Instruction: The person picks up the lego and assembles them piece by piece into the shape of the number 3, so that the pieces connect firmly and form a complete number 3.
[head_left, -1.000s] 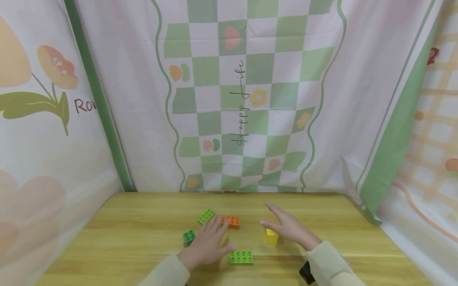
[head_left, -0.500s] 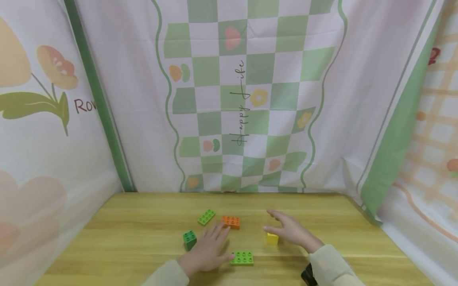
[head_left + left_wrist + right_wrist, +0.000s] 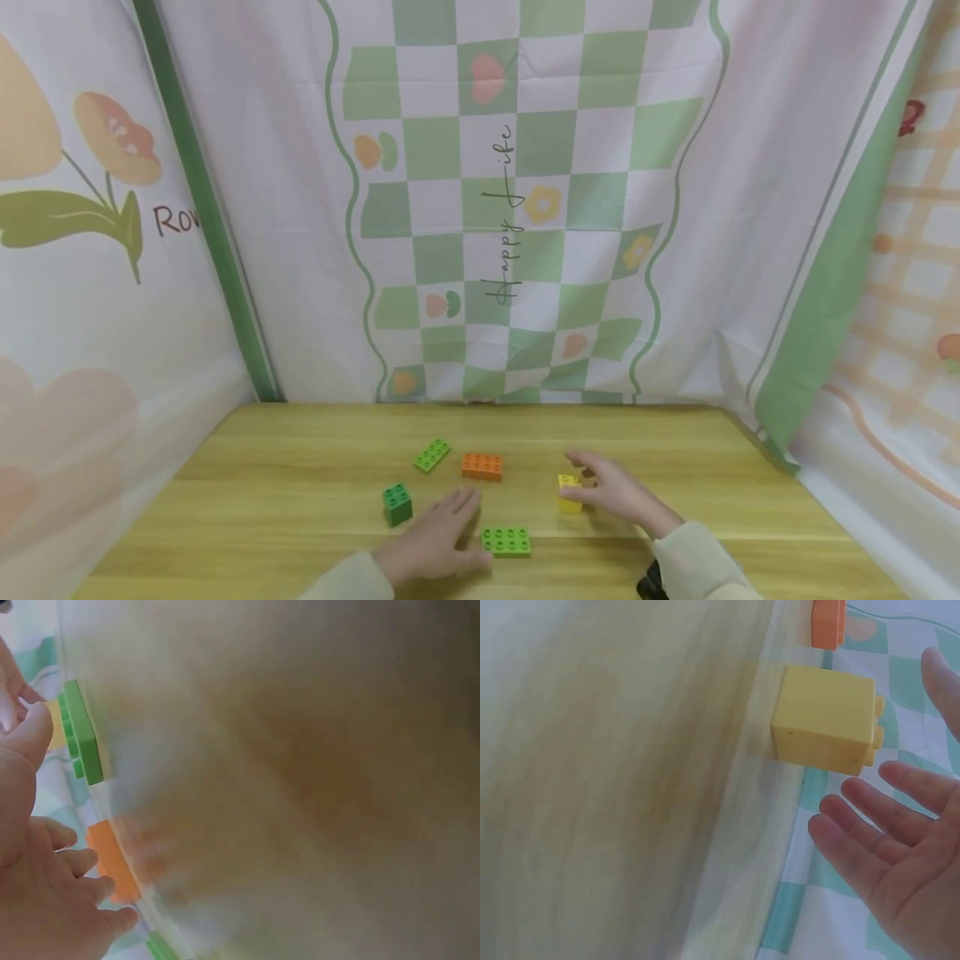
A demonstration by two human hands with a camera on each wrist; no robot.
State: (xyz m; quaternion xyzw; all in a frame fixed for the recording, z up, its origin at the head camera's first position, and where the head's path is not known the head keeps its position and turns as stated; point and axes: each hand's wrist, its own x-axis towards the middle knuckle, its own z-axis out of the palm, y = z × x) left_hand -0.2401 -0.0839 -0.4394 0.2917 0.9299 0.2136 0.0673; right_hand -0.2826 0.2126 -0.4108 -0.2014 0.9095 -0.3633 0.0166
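Note:
In the head view the left hand hovers over the table with fingers extended, its thumb by the light green brick. The left wrist view shows that hand holding nothing, near the light green brick and the orange brick. The right hand is beside the yellow brick, its thumb in front of part of it. In the right wrist view the spread fingers of the right hand hold nothing, with a gap to the yellow brick.
On the table stand a dark green brick left of the left hand, a thin light green brick and an orange brick farther back. A patterned curtain hangs behind the table. Something black shows under the right sleeve.
Both hands have moved toward the table's near side. The left hand no longer covers part of the orange brick, and more of the yellow brick's top shows. The bricks look unmoved.

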